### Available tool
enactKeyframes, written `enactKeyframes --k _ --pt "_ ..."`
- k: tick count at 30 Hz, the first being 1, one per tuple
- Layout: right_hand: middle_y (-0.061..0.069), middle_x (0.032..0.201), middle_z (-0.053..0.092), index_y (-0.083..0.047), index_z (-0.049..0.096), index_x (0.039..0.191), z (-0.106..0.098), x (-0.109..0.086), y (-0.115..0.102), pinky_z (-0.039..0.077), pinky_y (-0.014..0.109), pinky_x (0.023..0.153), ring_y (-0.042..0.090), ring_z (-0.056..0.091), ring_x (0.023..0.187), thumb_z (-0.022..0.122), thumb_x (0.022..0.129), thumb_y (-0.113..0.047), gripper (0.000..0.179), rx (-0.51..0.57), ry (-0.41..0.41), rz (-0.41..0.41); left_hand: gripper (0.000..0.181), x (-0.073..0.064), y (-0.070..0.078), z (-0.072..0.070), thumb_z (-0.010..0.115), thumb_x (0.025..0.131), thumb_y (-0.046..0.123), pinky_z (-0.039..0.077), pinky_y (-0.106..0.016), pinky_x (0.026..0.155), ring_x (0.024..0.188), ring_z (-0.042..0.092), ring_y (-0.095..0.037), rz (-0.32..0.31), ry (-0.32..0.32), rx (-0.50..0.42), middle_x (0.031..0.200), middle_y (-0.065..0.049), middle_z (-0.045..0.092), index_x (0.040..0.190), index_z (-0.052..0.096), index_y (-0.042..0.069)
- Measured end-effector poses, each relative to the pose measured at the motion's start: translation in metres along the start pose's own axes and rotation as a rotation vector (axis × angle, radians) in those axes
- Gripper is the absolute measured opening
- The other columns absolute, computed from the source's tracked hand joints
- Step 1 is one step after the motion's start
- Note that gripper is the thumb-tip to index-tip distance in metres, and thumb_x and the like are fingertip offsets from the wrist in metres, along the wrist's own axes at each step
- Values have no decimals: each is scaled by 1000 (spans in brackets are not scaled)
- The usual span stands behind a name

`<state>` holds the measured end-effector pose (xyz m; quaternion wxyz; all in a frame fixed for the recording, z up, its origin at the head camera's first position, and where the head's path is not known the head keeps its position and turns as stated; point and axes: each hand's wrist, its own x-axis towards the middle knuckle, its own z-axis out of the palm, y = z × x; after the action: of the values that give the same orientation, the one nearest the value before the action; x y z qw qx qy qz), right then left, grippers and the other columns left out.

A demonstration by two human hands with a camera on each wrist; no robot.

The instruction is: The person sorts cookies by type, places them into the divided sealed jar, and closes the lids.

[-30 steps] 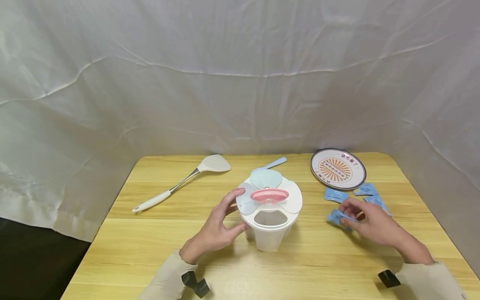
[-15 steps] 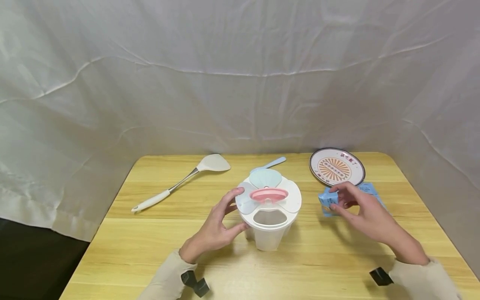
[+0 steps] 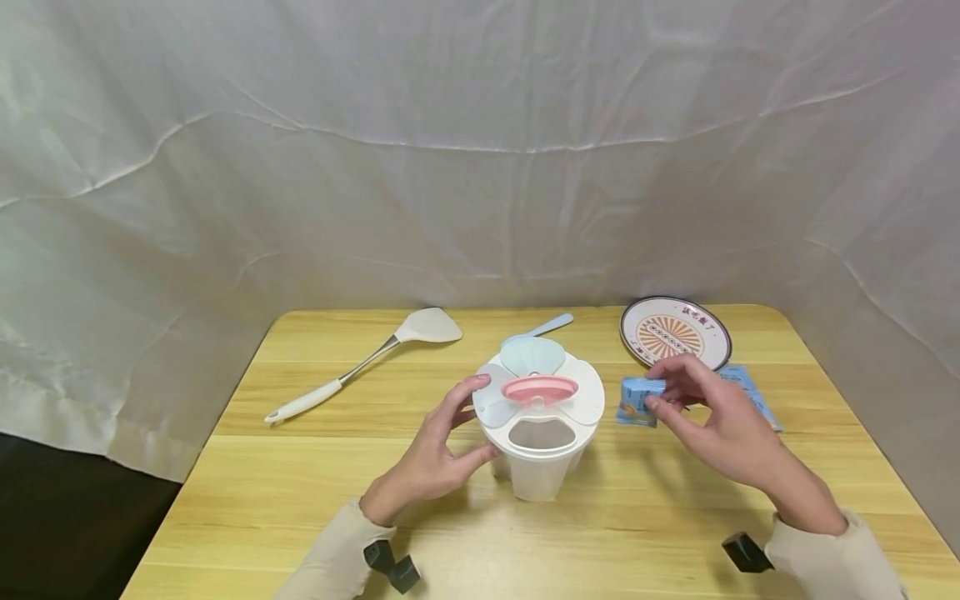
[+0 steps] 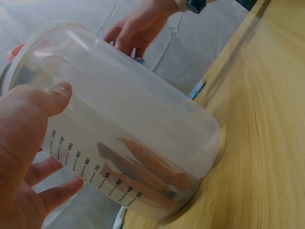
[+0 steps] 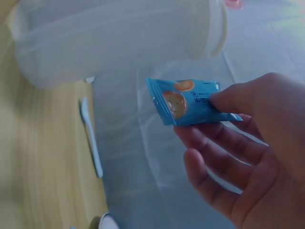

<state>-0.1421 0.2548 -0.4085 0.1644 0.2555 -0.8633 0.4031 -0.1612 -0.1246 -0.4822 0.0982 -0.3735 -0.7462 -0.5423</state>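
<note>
My left hand [image 3: 438, 454] grips a translucent plastic storage canister [image 3: 542, 479] by its upper side, thumb and fingers spread around it. Its petal-patterned lid has a pink flap [image 3: 538, 390] standing up behind an uncovered opening [image 3: 542, 434]. Several brown packets [image 4: 138, 164] lie low inside the canister, behind printed measuring marks. To the canister's right, my right hand [image 3: 723, 425] pinches a small blue biscuit packet [image 5: 195, 102] between thumb and fingers, raised over the table. The packet is apart from the canister in the head view.
More blue packets [image 3: 752, 396] lie at the right, partly hidden by the right hand. A round patterned plate [image 3: 675, 333] sits behind them. A white spatula [image 3: 427, 327] lies at the back left, and a pale blue utensil handle [image 3: 551, 325] shows behind the canister.
My right hand has lifted the blue biscuit packet off the table and moved it left toward the canister. My left hand and the canister have stayed in place.
</note>
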Motion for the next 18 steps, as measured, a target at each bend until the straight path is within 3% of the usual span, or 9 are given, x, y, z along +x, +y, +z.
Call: enactKeyframes --k 4,12,18 --pt "2 104 75 -6 68 119 1 1 -10 61 6 82 1 71 84 80 86 18 43 22 50 -28 88 0 -1 -1 87 85 -8 63 -49 113 139 64 -35 18 1 11 159 -27 52 159 41 5" --pt "-9 105 73 -8 70 113 0 8 -28 62 7 79 -3 74 81 83 80 20 46 20 106 -87 89 1 1 -1 87 85 -8 62 -52 113 141 63 -35 17 1 8 160 -27 51 160 40 6" --pt "-6 104 74 -4 70 114 -3 12 -40 62 8 84 -3 72 86 82 78 22 46 18 122 -121 89 1 1 0 87 85 -8 63 -51 113 140 64 -36 19 1 7 160 -27 51 160 40 6"
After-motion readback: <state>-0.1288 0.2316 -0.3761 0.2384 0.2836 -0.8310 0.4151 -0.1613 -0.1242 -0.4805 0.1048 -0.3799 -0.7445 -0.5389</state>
